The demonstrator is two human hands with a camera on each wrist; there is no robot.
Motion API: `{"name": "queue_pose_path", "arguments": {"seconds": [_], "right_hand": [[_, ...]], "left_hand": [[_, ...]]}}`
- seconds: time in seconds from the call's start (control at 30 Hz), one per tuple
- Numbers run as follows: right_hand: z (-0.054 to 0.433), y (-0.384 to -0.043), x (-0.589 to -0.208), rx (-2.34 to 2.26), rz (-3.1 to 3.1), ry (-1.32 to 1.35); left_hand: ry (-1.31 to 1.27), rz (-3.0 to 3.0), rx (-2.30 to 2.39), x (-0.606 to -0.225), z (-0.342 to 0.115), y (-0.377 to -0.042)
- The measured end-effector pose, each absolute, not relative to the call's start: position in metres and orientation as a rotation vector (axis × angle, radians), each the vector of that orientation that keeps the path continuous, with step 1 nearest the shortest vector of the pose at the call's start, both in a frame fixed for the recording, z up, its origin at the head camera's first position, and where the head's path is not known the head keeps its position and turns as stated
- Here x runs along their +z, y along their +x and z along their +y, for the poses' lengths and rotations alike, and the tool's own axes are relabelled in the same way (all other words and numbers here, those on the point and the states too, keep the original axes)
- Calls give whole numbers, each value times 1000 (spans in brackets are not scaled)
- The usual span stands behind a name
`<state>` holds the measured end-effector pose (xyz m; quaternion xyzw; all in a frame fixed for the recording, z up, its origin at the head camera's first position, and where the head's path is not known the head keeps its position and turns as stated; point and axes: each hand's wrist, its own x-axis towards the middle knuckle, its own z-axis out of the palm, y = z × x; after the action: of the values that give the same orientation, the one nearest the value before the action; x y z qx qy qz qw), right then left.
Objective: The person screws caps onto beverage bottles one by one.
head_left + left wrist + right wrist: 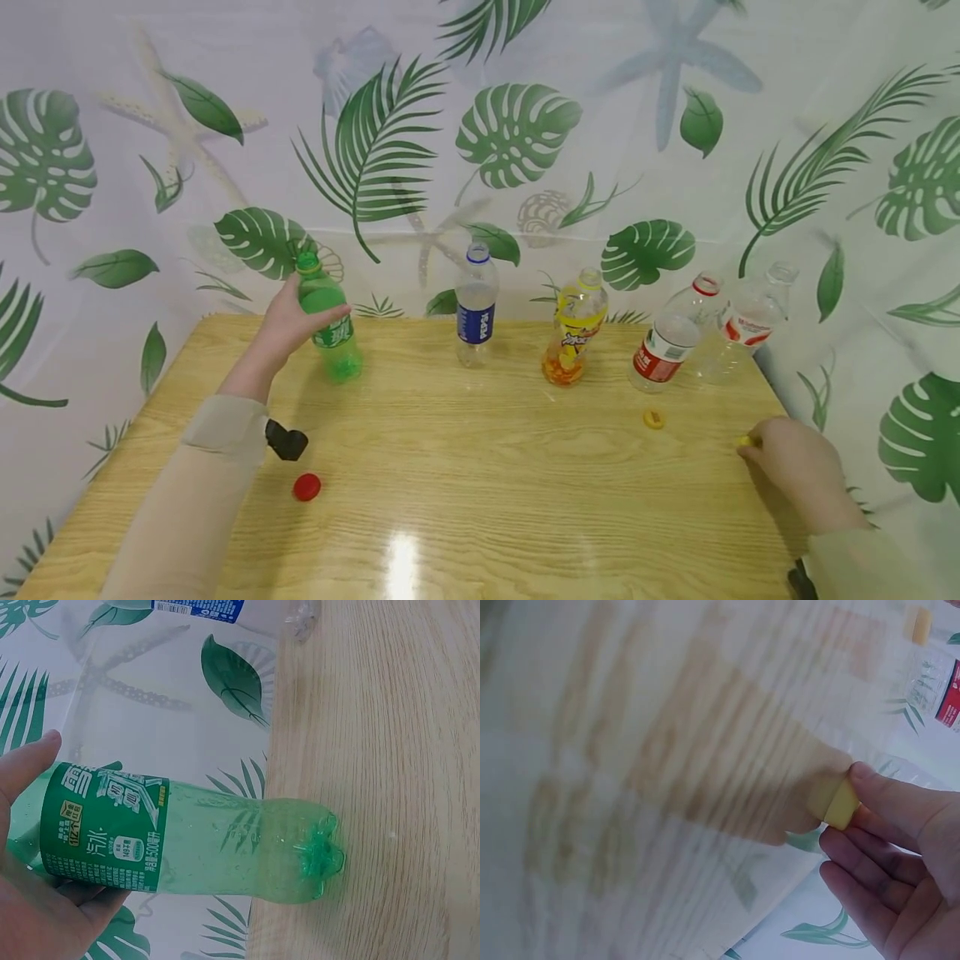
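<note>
At the back left of the table, my left hand (288,321) grips a green soda bottle (342,358) round its upper part, thumb on one side and fingers on the other. In the left wrist view the bottle's green label (105,825) faces the camera, and its base is right at the wooden surface. My right hand (798,458) is at the table's right side, low over the wood. Its thumb and index finger pinch a yellow bottle cap (843,805), whose edge meets its reflection on the tabletop.
Along the back edge stand a Pepsi bottle (476,321), a yellow-labelled bottle (573,337) with orange at its bottom, a red-and-white-labelled bottle (663,354) and a clear bottle (742,329). A yellow cap (654,418) and a red cap (307,487) lie on the table (480,467).
</note>
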<state>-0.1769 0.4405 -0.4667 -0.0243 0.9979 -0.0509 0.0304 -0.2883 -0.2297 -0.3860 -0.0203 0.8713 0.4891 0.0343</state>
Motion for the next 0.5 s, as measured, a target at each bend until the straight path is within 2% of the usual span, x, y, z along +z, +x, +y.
{"name": "queue_pose_path", "arguments": {"seconds": [0.5], "right_hand": [[437, -178, -463, -150, 3070, -68]], "left_hand": [[-108, 2745, 1519, -382, -225, -283]]}}
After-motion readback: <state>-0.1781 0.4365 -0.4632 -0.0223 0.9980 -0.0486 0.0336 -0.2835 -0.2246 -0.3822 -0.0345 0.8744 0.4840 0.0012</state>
